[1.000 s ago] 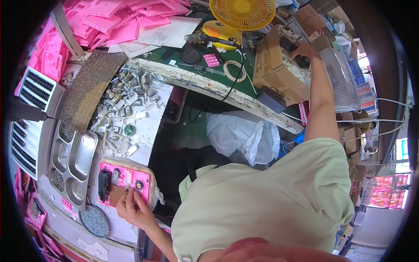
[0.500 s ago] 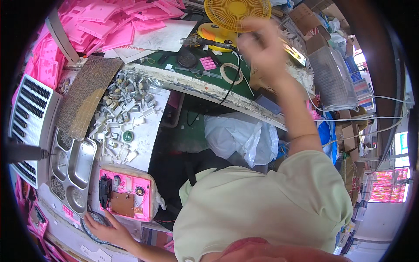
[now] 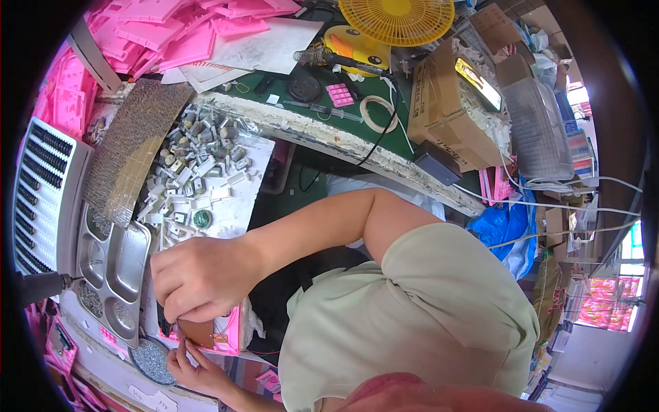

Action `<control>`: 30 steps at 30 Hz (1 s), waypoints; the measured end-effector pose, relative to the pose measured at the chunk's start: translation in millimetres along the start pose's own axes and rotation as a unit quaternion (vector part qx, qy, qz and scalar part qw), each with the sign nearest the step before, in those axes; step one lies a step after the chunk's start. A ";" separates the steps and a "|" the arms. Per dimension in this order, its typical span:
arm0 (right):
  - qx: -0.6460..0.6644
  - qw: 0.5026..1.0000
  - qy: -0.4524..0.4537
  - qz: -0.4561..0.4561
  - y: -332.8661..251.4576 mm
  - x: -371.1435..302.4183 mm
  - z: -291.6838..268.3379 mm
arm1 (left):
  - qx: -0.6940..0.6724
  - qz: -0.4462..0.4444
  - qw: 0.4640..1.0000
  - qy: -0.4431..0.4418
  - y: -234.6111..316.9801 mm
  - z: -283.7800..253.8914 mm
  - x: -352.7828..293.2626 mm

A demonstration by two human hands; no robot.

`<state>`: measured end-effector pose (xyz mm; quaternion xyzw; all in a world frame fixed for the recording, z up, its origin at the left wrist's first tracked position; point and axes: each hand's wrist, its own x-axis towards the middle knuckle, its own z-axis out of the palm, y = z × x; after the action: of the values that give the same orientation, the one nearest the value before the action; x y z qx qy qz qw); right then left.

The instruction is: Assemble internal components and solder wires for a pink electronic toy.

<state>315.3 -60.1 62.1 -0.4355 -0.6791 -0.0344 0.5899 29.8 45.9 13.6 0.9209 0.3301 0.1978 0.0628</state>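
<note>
My right hand (image 3: 206, 278) is over a pink plastic casing (image 3: 235, 331), its fingers curled downward and closed. What they grip, if anything, is hidden under the hand. My left hand (image 3: 199, 372) is at the casing's lower edge, fingers stretched out, tips touching it near a brown circuit board (image 3: 199, 334). Beside that hand is a round dish of small metal parts (image 3: 152, 362). A steel compartment tray (image 3: 128, 264) with small metal pieces lies left of the casing.
A dark pointed tool (image 3: 44, 287) juts in from the left, near a white rack with rows of black pieces (image 3: 44, 199). Small motors and white parts (image 3: 199, 178) are heaped above the casing. Farther off are a soldering iron (image 3: 357, 67), yellow fan (image 3: 398, 17) and cardboard box (image 3: 446, 123).
My right hand has come down from the far bench near the fan to the pink casing. My left hand has shifted from the round dish to the casing's lower edge.
</note>
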 end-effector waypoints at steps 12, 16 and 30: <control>-0.037 0.973 -0.194 0.118 37.7 7.2 -17.2 | -0.114 -0.102 0.987 0.052 12.8 -23.5 20.4; -0.015 0.967 -0.237 0.094 32.7 13.7 26.0 | -0.157 -0.095 0.980 0.080 17.9 -20.7 13.5; -0.032 0.953 -0.300 -0.021 32.9 13.2 102.3 | -0.173 0.000 0.980 0.100 9.5 -17.8 2.1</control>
<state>258.2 24.8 26.9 -0.4301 -0.8321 0.0638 0.3444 29.6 39.6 32.9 0.8717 0.2952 0.3432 0.1878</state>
